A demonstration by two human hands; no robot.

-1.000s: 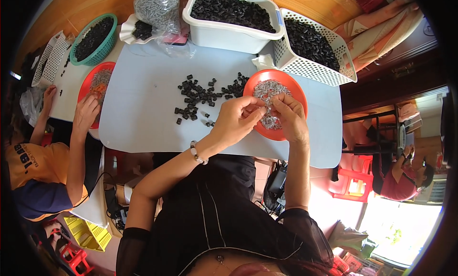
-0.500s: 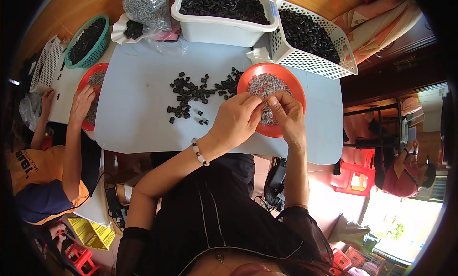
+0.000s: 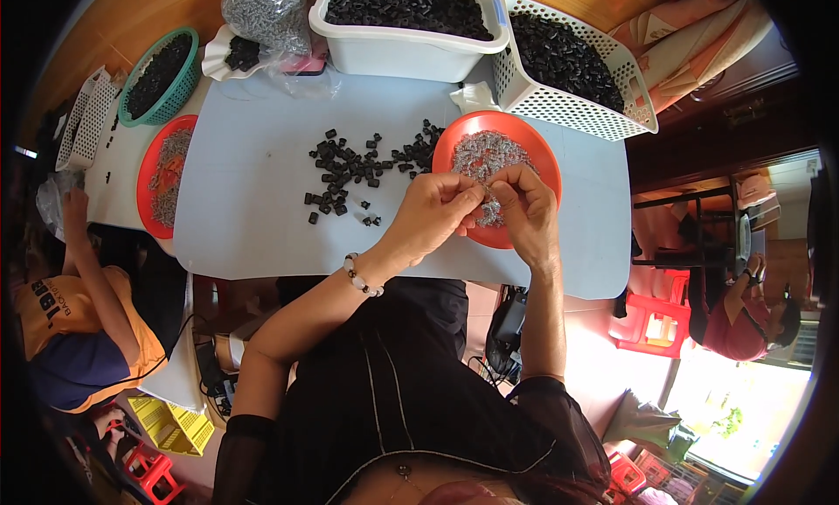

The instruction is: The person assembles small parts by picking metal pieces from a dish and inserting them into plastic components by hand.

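Head view: we've got both hands together over the orange-red plate [image 3: 544,151], left hand [image 3: 431,217] and right hand [image 3: 532,215] pinched tip to tip on what looks like a tiny piece [image 3: 486,189]. Guessing we work right above the silvery bits [image 3: 485,147] so anything dropped lands back in the plate. The black parts [image 3: 333,167] lie loose on the table [image 3: 240,212] at nine o'clock from it, probably spread for easy picking; the white tub [image 3: 402,58] at eleven and perforated basket [image 3: 559,112] at one seem parked back for elbow room. We can't tell the tiny piece's direction or long axis, it's mostly covered; the black parts point every which way.
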